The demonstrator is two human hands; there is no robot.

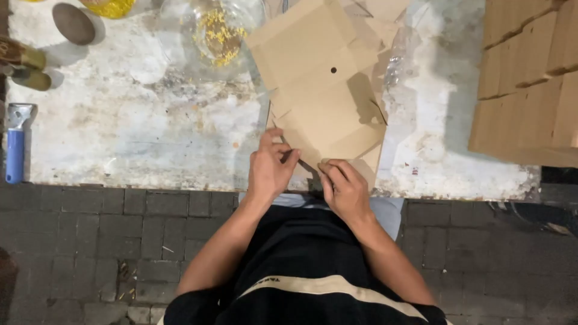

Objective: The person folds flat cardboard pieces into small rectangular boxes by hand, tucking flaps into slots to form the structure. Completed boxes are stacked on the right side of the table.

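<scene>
Worn white tabletop [138,120]; we pinch flat cardboard box blank [319,90] at near edge, left hand [271,168] and right hand [344,188] both clamped, mid-fold; crease needs firm press.

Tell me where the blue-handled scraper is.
In the head view the scraper lies at the far left edge of the table, below two bottles and well away from both hands at the cardboard.

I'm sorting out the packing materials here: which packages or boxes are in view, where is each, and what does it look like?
Flat cardboard box blank: table centre, brown, small round hole; left hand and right hand press its near edge.
Stack of cardboard sheets: table's right, brown.
</scene>
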